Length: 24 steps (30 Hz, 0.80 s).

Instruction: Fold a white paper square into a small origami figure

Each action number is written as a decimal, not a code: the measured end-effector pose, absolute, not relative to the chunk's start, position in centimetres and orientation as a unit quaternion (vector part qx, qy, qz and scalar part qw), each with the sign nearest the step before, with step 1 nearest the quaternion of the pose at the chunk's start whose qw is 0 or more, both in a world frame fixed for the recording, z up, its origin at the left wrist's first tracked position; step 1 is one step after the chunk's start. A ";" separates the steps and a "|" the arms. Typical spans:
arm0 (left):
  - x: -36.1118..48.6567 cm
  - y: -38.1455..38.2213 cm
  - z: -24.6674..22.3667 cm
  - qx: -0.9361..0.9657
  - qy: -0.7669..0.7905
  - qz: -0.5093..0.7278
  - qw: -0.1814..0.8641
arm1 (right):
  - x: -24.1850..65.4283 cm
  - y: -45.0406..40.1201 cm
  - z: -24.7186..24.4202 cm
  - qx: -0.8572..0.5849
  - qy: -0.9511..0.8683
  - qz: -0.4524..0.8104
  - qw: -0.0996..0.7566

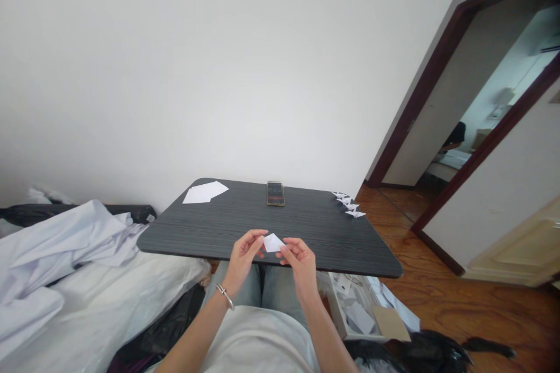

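Observation:
A small piece of folded white paper is held up over the near edge of the dark table. My left hand pinches its left corner between thumb and fingers. On the other side my right hand grips the right corner in the same way. The paper shows creases and a pointed top. Several folded white paper cranes stand in a row at the table's right side. White paper sheets lie overlapping at the far left corner.
The dark wood-grain table stands against a white wall. A phone lies at its back middle. Below right, an open white box holds papers. White cloth and plastic are heaped at left. A doorway opens at right.

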<state>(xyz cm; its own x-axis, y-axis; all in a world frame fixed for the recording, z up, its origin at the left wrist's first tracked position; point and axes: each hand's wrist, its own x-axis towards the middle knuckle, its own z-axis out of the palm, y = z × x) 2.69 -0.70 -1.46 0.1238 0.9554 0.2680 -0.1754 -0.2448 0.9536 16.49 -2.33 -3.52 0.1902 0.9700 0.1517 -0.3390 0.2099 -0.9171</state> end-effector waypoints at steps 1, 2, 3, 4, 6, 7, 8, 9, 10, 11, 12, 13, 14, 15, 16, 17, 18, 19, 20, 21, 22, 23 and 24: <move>2.8 -0.7 -1.5 0.554 0.349 0.558 0.510 | 16.5 -2.3 -3.5 -0.393 -0.405 0.489 0.666; 2.8 -0.7 -1.5 0.554 0.347 0.553 0.517 | 16.5 -2.3 -3.6 -0.395 -0.407 0.486 0.665; 2.9 -0.7 -1.6 0.554 0.347 0.546 0.524 | 16.4 -2.3 -3.6 -0.398 -0.411 0.482 0.664; 2.9 -0.7 -1.6 0.553 0.348 0.540 0.530 | 16.4 -2.3 -3.6 -0.402 -0.416 0.477 0.662; 2.9 -0.6 -1.8 0.555 0.354 0.532 0.533 | 16.3 -2.4 -3.5 -0.407 -0.431 0.470 0.654; 2.9 -0.5 -1.9 0.555 0.356 0.531 0.531 | 16.3 -2.5 -3.5 -0.408 -0.439 0.468 0.650; 2.8 -0.5 -2.0 0.555 0.358 0.533 0.529 | 16.3 -2.5 -3.5 -0.408 -0.446 0.466 0.646; 2.8 -0.4 -2.0 0.554 0.359 0.536 0.526 | 16.3 -2.5 -3.5 -0.407 -0.452 0.465 0.643; 2.7 -0.4 -2.1 0.553 0.360 0.539 0.523 | 16.3 -2.5 -3.5 -0.406 -0.456 0.466 0.641; 2.7 -0.4 -2.1 0.553 0.361 0.542 0.521 | 16.3 -2.5 -3.5 -0.405 -0.458 0.466 0.639; 2.6 -0.3 -2.1 0.552 0.361 0.543 0.519 | 16.3 -2.5 -3.5 -0.405 -0.458 0.468 0.638; 2.6 -0.3 -2.0 0.552 0.361 0.544 0.519 | 16.3 -2.5 -3.5 -0.405 -0.458 0.468 0.638; 2.6 -0.4 -2.0 0.551 0.360 0.546 0.519 | 16.3 -2.5 -3.6 -0.406 -0.459 0.467 0.638; 2.6 -0.4 -1.9 0.550 0.359 0.547 0.519 | 16.2 -2.5 -3.6 -0.408 -0.462 0.463 0.637; 2.7 -0.4 -1.9 0.548 0.359 0.549 0.519 | 16.2 -2.5 -3.6 -0.413 -0.466 0.455 0.637; 2.7 -0.4 -1.8 0.546 0.360 0.551 0.519 | 16.2 -2.5 -3.6 -0.420 -0.472 0.443 0.636; 2.7 -0.4 -1.8 0.543 0.362 0.553 0.518 | 16.2 -2.6 -3.6 -0.429 -0.479 0.430 0.634; 2.8 -0.4 -1.8 0.541 0.365 0.553 0.518 | 16.2 -2.6 -3.6 -0.439 -0.485 0.416 0.632; 2.8 -0.4 -1.8 0.539 0.367 0.553 0.519 | 16.2 -2.6 -3.7 -0.448 -0.489 0.404 0.630; 2.8 -0.4 -1.8 0.537 0.367 0.553 0.519 | 16.2 -2.7 -3.7 -0.455 -0.493 0.396 0.627; 2.8 -0.4 -1.9 0.535 0.366 0.555 0.521 | 16.2 -2.7 -3.7 -0.460 -0.496 0.391 0.624; 2.8 -0.4 -1.9 0.533 0.362 0.559 0.522 | 16.2 -2.6 -3.7 -0.464 -0.499 0.388 0.620; 2.8 -0.3 -2.0 0.529 0.358 0.564 0.523 | 16.2 -2.6 -3.8 -0.467 -0.503 0.386 0.616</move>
<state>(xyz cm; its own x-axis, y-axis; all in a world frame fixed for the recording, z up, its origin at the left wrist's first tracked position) 2.77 -0.34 -1.96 0.1082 0.9691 0.2216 -0.2106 -0.1955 0.9578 16.16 -2.60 -3.81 0.1954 0.9460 0.2586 -0.0061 0.2648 -0.9643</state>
